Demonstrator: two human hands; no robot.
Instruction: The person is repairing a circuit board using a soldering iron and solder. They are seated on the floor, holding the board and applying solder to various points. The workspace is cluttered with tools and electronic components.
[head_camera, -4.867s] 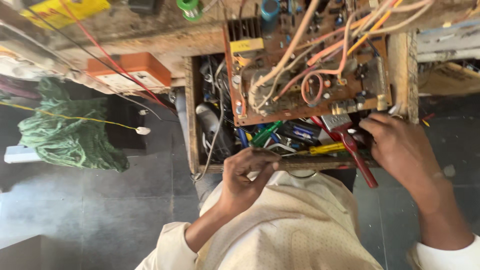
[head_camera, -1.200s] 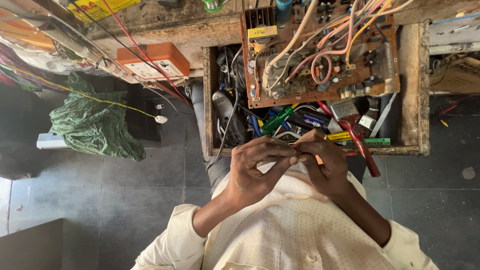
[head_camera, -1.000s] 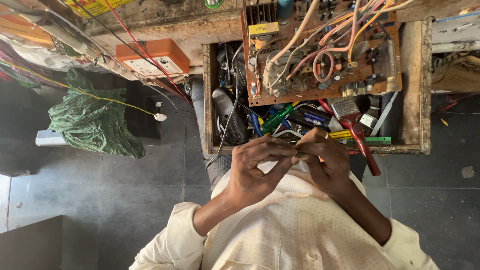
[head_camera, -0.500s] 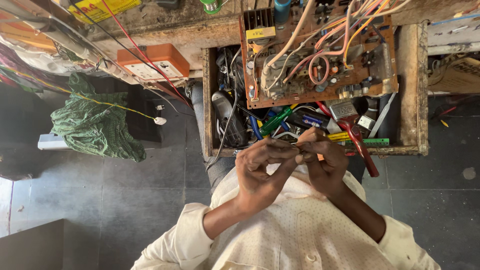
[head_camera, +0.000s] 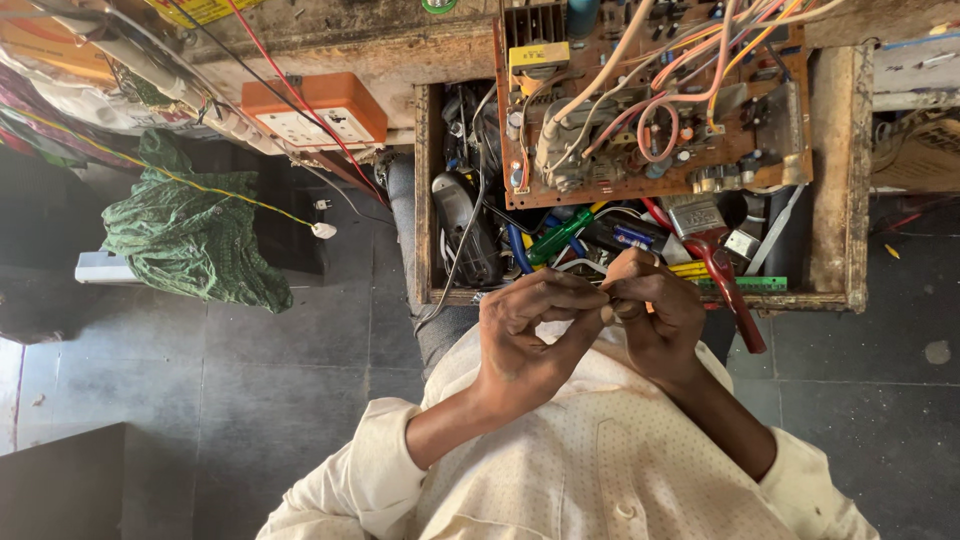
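Centre frame, the open wooden drawer brims with a brown circuit board trailing pink and orange wires, a green-handled screwdriver and red-handled pliers. Just below it, left hand and right hand still pinch together, fingertips closed on something too small to identify, barely shifted from a moment ago.

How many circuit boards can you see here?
1. A brown circuit board with many coloured wires lies across the top of the open wooden drawer, above both hands. Others may be hidden under the clutter of tools in the drawer.
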